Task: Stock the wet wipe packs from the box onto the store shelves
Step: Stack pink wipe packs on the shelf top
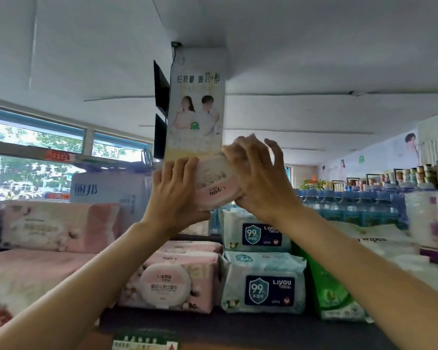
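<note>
The raised pink wipe pack (214, 184) is soft, glossy plastic film with a smooth round lid; below it, the blue-label packs (262, 281) show crinkled, shiny film.

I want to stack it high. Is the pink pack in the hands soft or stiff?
Probably soft: the pink pack bulges between the left hand and right hand. Its round lid looks rigid. The film looks glossy, so maybe slippery.

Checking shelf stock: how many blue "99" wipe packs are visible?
2: one blue pack at the shelf front, another stacked on it. More may be hidden behind.
</note>
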Tool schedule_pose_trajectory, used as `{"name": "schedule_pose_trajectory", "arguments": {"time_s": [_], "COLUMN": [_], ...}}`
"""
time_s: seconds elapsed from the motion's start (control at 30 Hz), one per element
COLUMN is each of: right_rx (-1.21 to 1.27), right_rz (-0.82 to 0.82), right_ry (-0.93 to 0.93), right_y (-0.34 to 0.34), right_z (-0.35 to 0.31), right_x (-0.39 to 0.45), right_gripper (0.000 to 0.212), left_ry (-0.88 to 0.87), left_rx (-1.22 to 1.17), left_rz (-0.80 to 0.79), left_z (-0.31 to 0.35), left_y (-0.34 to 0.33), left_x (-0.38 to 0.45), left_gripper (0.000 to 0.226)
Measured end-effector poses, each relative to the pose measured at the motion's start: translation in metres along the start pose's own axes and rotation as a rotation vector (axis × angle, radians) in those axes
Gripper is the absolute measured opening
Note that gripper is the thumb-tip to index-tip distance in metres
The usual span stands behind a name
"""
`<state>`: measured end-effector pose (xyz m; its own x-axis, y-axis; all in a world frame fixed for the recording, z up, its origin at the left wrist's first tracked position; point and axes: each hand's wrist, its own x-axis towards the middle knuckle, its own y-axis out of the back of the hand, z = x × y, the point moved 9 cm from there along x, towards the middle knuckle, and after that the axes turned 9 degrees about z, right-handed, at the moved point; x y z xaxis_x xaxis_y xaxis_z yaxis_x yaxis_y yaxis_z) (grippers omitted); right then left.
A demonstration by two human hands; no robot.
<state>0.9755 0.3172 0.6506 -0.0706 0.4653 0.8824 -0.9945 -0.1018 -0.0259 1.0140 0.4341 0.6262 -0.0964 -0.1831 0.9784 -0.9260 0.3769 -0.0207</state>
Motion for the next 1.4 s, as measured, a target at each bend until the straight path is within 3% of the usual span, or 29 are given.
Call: {"name": "schedule_pose_trajectory", "arguments": {"time_s": [0.07,0.13,0.2,0.27,0.33,0.4,0.47,0.57,0.63,0.7,0.77,0.93,1.03,1.1,1.17,1.23,1.3,1.4], "right_rx": [0.092,0.438,0.660,0.557,0.340,0.189,0.150,0.134,0.120,0.155,0.155,0.108,0.089,0.115,0.116,0.133,0.145,0.132], "right_rz": [0.029,-0.162,-0.337,-0.390,-0.418,-0.411,-0.400,-0.454,-0.499,-0.509,-0.544,-0.565,-0.486,-0.431,-0.510,-0.665,-0.705,-0.692], "right_ry": [-0.327,-0.529,-0.403,-0.230,-0.136,-0.075,-0.030,0.063,0.104,0.124,0.141,0.331,0.292,0.299,0.316,0.336,0.334,0.303], "right_y": [0.007,-0.013,-0.026,-0.028,-0.031,-0.037,-0.046,-0.076,-0.100,-0.123,-0.143,-0.168,-0.176,-0.171,-0.174,-0.179,-0.176,-0.177], "right_z": [0.017,0.011,-0.027,-0.054,-0.064,-0.071,-0.080,-0.092,-0.092,-0.083,-0.068,-0.068,-0.064,-0.066,-0.069,-0.070,-0.066,-0.064], "right_x": [0.000,-0.009,-0.013,-0.018,-0.021,-0.023,-0.024,-0.030,-0.031,-0.026,-0.026,-0.049,-0.057,-0.057,-0.063,-0.081,-0.085,-0.074], "right_gripper": [0.087,0.086,0.090,0.096,0.100,0.097,0.087,0.091,0.095,0.092,0.095,0.099,0.099,0.091,0.084,0.081,0.081,0.062], "left_ry": [0.295,0.665,1.088,1.447,1.672,1.709,1.602,1.661,1.579,1.702,1.796,1.717,1.594,1.330,0.818,0.380,0.213,0.158], "left_rx": [-0.149,-0.374,-0.734,-1.081,-1.300,-1.357,-1.388,-1.387,-1.316,-1.276,-1.260,-1.058,-0.907,-0.693,-0.312,-0.037,0.003,0.014], "left_rz": [0.039,0.050,0.060,0.032,-0.141,-0.340,-0.425,-0.422,-0.455,-0.598,-0.641,-0.546,-0.493,-0.458,-0.543,-0.679,-0.826,-0.921], "left_z": [-0.023,-0.044,-0.052,-0.051,-0.038,-0.023,-0.013,-0.014,-0.028,-0.038,-0.047,-0.091,-0.095,-0.101,-0.096,-0.078,-0.065,-0.061], "left_y": [0.004,-0.005,-0.019,-0.040,-0.059,-0.059,-0.054,-0.051,-0.062,-0.080,-0.094,-0.124,-0.130,-0.133,-0.133,-0.142,-0.150,-0.148], "left_x": [-0.001,-0.010,-0.024,-0.041,-0.053,-0.063,-0.064,-0.083,-0.089,-0.107,-0.119,-0.132,-0.124,-0.108,-0.084,-0.077,-0.081,-0.084], "left_gripper": [0.096,0.096,0.100,0.083,0.074,0.056,0.028,0.042,0.024,0.010,0.022,0.033,0.018,0.034,0.060,0.066,0.058,0.051]}}
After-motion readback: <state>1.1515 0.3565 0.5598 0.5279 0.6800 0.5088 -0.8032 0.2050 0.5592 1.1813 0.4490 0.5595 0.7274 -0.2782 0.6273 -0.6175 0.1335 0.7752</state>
